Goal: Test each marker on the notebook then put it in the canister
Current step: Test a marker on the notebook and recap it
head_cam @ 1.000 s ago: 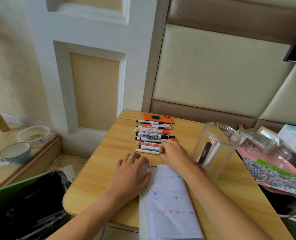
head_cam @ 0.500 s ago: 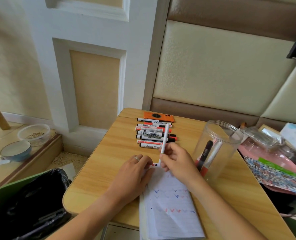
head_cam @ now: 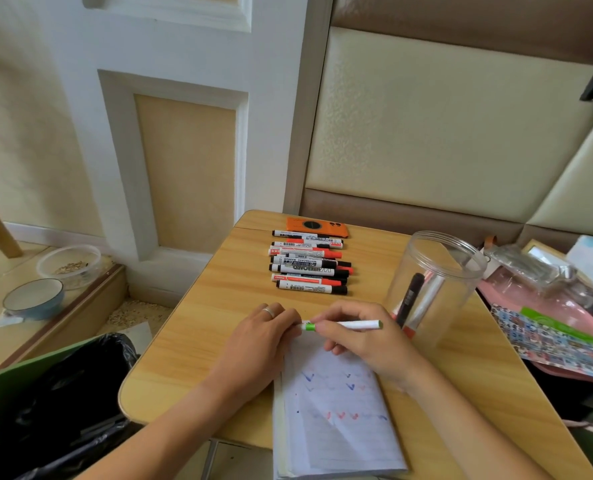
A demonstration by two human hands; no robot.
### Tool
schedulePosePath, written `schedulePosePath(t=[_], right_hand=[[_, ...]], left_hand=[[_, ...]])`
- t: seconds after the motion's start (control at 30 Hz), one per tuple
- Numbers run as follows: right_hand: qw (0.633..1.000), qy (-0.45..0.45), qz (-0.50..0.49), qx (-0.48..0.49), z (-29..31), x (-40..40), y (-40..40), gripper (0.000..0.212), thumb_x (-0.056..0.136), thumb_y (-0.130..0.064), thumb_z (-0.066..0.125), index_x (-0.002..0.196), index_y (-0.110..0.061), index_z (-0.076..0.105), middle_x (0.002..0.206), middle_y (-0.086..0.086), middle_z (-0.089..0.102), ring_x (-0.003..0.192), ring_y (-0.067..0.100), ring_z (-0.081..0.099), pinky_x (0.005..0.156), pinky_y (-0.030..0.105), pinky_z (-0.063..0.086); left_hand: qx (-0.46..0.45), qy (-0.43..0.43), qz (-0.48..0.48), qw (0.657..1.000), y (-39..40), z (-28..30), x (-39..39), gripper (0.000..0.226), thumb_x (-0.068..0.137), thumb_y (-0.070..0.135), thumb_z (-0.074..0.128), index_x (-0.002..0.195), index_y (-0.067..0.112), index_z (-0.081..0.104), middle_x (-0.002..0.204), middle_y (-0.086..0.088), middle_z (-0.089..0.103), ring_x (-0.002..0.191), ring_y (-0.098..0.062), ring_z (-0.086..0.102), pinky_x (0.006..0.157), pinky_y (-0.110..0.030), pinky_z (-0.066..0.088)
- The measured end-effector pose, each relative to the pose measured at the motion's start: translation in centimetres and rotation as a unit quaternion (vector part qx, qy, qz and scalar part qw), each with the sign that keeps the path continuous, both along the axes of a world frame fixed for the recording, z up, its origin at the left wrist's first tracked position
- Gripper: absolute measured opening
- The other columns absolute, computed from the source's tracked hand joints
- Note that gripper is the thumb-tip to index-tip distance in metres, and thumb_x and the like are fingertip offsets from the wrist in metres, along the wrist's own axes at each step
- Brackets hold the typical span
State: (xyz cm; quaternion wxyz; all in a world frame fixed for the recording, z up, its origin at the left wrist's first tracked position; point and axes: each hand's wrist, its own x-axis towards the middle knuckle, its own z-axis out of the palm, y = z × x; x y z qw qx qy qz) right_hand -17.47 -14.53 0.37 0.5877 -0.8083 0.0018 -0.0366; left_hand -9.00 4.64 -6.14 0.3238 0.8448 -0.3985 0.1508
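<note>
A white marker with green ends (head_cam: 352, 324) lies level above the top of the open notebook (head_cam: 336, 414). My right hand (head_cam: 361, 337) grips its barrel, and my left hand (head_cam: 264, 337) pinches its green cap end. The lined notebook page carries blue and red tick marks. A row of several white markers (head_cam: 309, 263) with black and red caps lies further back on the table. The clear plastic canister (head_cam: 433, 282) stands to the right, with a black marker and a red-capped one inside.
An orange phone (head_cam: 317, 226) lies behind the marker row. The wooden table (head_cam: 225, 306) ends at a rounded left edge above a black-lined bin (head_cam: 56, 403). Pink and patterned clutter (head_cam: 562, 320) crowds the right. Bowls (head_cam: 33, 299) sit on a low ledge at the left.
My right hand took the nearest marker from the row, raised it and turned it level. My left hand came off the notebook and took hold of its cap end.
</note>
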Motion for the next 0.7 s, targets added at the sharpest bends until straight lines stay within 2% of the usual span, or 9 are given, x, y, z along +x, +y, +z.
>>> schedulePosePath(t=[0.1, 0.13, 0.2, 0.3, 0.37, 0.47, 0.6, 0.7], right_hand=[[0.999, -0.004, -0.006, 0.032, 0.9, -0.3, -1.0, 0.019, 0.100, -0.018, 0.065, 0.103, -0.009, 0.081, 0.082, 0.005, 0.077, 0.076, 0.019, 0.069, 0.070, 0.028, 0.057], [1.000, -0.015, -0.016, 0.013, 1.1, -0.3, -1.4, 0.017, 0.100, -0.017, 0.066, 0.102, -0.012, 0.082, 0.082, 0.006, 0.077, 0.076, 0.020, 0.071, 0.071, 0.029, 0.058], [0.993, -0.045, -0.037, -0.106, 0.8, -0.2, -2.1, 0.012, 0.097, -0.015, 0.071, 0.096, -0.021, 0.082, 0.081, 0.001, 0.077, 0.078, 0.015, 0.073, 0.076, 0.029, 0.059], [0.950, -0.088, -0.045, -0.295, -0.3, -0.1, -1.9, 0.006, 0.091, -0.021, 0.074, 0.092, -0.026, 0.077, 0.085, -0.016, 0.075, 0.085, 0.001, 0.069, 0.080, 0.021, 0.054], [0.923, -0.118, -0.023, -0.366, -1.0, 0.0, -1.1, 0.007, 0.091, -0.032, 0.071, 0.097, -0.029, 0.073, 0.091, -0.019, 0.071, 0.088, 0.002, 0.065, 0.080, 0.028, 0.054], [0.905, -0.143, -0.007, -0.401, -1.9, 0.4, 0.0, 0.010, 0.095, -0.035, 0.064, 0.103, -0.029, 0.068, 0.095, -0.015, 0.066, 0.087, 0.007, 0.060, 0.076, 0.037, 0.054], [0.887, -0.169, -0.014, -0.430, -2.7, 0.8, 0.7, 0.020, 0.098, -0.041, 0.048, 0.106, -0.030, 0.063, 0.095, -0.012, 0.060, 0.089, 0.014, 0.058, 0.071, 0.040, 0.053], [0.889, -0.171, -0.022, -0.424, -3.4, 0.8, 0.9, 0.014, 0.099, -0.039, 0.052, 0.104, -0.030, 0.061, 0.094, -0.012, 0.058, 0.085, 0.014, 0.056, 0.067, 0.038, 0.051]], left_hand=[[-0.015, 0.015, 0.029, 0.999, -0.1, 0.2, 0.0, 0.034, 0.101, 0.047, 0.030, 0.095, 0.025, 0.055, 0.084, 0.010, 0.047, 0.082, -0.013, 0.045, 0.064, -0.035, 0.042], [-0.016, 0.009, 0.038, 0.999, -0.1, 0.2, 0.0, 0.035, 0.101, 0.048, 0.031, 0.095, 0.024, 0.056, 0.084, 0.010, 0.048, 0.082, -0.014, 0.045, 0.064, -0.034, 0.042], [-0.013, -0.022, 0.050, 0.998, -0.1, 0.2, 0.1, 0.029, 0.101, 0.041, 0.036, 0.094, 0.022, 0.057, 0.088, 0.008, 0.052, 0.084, -0.016, 0.047, 0.066, -0.035, 0.044], [0.009, -0.064, 0.046, 0.997, -0.2, 0.2, 0.0, 0.025, 0.102, 0.035, 0.039, 0.098, 0.021, 0.060, 0.095, 0.005, 0.055, 0.089, -0.019, 0.049, 0.071, -0.036, 0.046], [0.022, -0.084, 0.027, 0.996, -0.2, 0.4, -0.2, 0.024, 0.103, 0.035, 0.041, 0.100, 0.021, 0.061, 0.097, 0.004, 0.056, 0.089, -0.019, 0.049, 0.072, -0.035, 0.046], [0.026, -0.089, -0.011, 0.996, -0.2, 0.4, -0.4, 0.020, 0.103, 0.034, 0.047, 0.103, 0.021, 0.063, 0.097, 0.005, 0.055, 0.090, -0.017, 0.048, 0.075, -0.034, 0.045], [0.002, -0.039, -0.028, 0.999, -0.2, 0.2, 0.3, 0.028, 0.105, 0.040, 0.043, 0.104, 0.024, 0.066, 0.096, 0.010, 0.055, 0.089, -0.011, 0.044, 0.079, -0.032, 0.044], [-0.013, -0.035, -0.007, 0.999, -0.2, -0.1, 0.8, 0.030, 0.100, 0.043, 0.045, 0.097, 0.026, 0.069, 0.088, 0.011, 0.059, 0.082, -0.009, 0.040, 0.073, -0.037, 0.046]])
